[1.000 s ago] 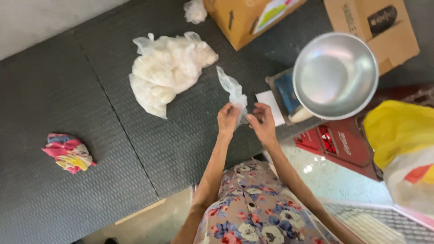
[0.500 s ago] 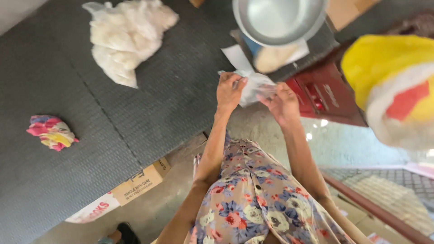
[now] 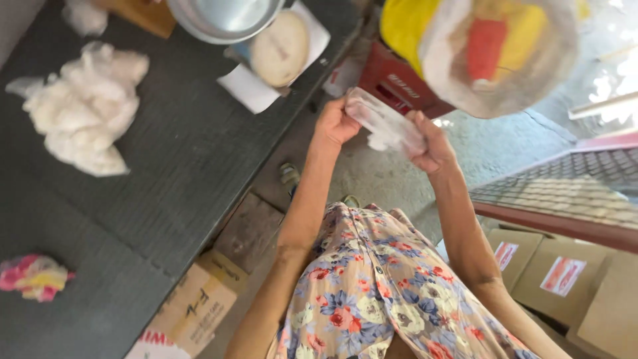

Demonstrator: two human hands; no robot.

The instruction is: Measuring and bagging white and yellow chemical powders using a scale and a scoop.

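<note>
Both your hands grip a clear plastic bag just off the worktop's edge.

Your left hand (image 3: 337,123) and right hand (image 3: 432,143) are each closed on an end of the clear plastic bag (image 3: 385,123), held stretched between them above the ground, beside the dark worktop (image 3: 179,153). On the worktop, a heap of white bags (image 3: 83,110) lies near its far left corner, a metal bowl (image 3: 222,16) sits at its far edge, and a colourful cloth bundle (image 3: 33,276) rests at its near left edge.

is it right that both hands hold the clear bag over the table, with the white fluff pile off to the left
Not quite. The head view shows the left hand and right hand holding the clear bag over the floor, beside the table. The fluff pile is left.
</note>
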